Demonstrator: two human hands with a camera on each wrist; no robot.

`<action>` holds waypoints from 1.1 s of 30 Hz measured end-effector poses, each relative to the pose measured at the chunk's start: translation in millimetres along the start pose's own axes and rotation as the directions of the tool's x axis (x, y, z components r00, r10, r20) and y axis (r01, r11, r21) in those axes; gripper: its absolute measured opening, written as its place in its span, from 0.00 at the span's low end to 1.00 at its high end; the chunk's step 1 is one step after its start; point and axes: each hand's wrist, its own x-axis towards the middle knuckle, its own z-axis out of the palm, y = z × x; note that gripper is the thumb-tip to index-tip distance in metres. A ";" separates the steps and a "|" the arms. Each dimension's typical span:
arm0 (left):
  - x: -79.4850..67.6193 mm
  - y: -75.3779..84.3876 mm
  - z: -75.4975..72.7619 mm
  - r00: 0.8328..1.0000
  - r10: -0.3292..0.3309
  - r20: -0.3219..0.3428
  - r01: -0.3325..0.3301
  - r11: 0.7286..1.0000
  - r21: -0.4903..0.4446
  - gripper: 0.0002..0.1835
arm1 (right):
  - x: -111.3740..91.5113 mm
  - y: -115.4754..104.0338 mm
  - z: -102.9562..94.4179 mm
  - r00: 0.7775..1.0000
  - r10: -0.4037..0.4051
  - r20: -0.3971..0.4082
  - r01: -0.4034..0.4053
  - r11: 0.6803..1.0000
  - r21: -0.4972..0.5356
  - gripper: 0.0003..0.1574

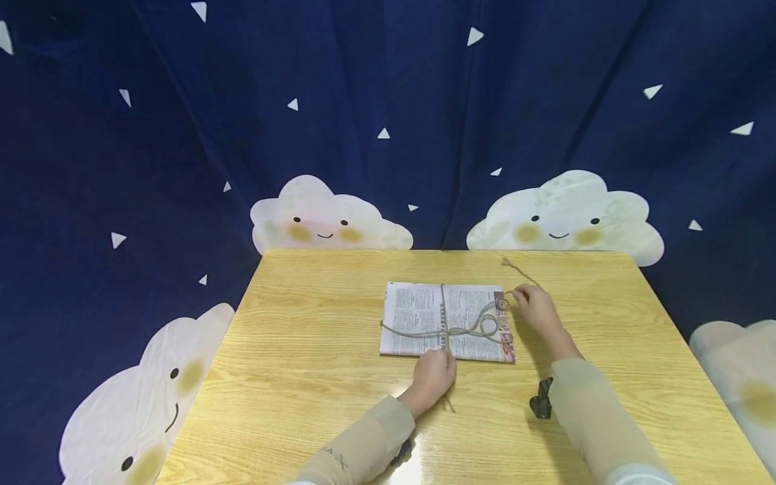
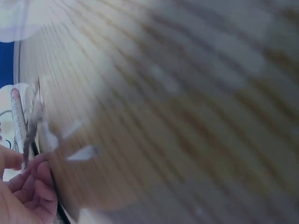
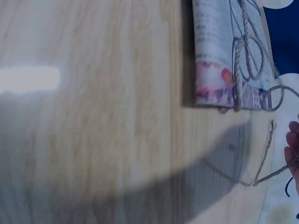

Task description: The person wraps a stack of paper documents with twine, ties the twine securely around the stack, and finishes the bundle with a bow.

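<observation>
A folded newspaper stack (image 1: 407,306) lies on the table with brown twine (image 1: 418,334) across it both ways. The strands cross near the middle and form a loose loop on the right half. At the near edge my left hand (image 1: 432,374) pinches the twine, and a frayed end hangs out below it. In the left wrist view, twine (image 2: 32,126) rises from between thumb and fingers. Just off the stack's right side, my right hand (image 1: 536,308) pinches another stretch of twine. From its fingers a loose tail (image 3: 268,151) bends over the table in the right wrist view.
The wooden table (image 1: 303,296) reaches back to a dark blue curtain (image 1: 364,81) printed with clouds and white triangles. Each forearm wears a pale sleeve (image 1: 597,411); a black wrist device (image 1: 541,399) sits by the right cuff.
</observation>
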 end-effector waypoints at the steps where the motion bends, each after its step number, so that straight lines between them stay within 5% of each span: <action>1: -0.2 0.3 0.3 1.000 0.002 -0.005 -0.002 1.000 -0.018 0.20 | 2.6 -2.2 1.4 1.000 -0.005 0.002 0.005 1.000 -0.004 0.17; 8: -3.4 2.0 1.3 1.000 -0.001 0.006 0.002 0.983 -0.181 0.14 | 19.3 -14.5 15.2 0.989 -0.029 0.147 0.038 0.998 -0.055 0.15; 17: -6.1 3.7 2.2 0.996 -0.090 0.019 0.092 0.960 -0.266 0.24 | 25.0 -13.6 31.1 0.963 -0.036 0.267 0.073 0.989 -0.129 0.14; 25: -2.2 4.9 2.0 0.955 -0.297 -0.013 0.271 0.888 -0.373 0.26 | 21.5 -13.2 39.1 0.958 -0.020 0.287 0.086 0.972 -0.221 0.20; 33: -0.9 0.9 6.0 0.934 -0.355 -0.033 0.315 0.865 -0.389 0.25 | 34.3 22.2 63.5 0.953 -0.059 0.298 0.140 0.956 -0.259 0.24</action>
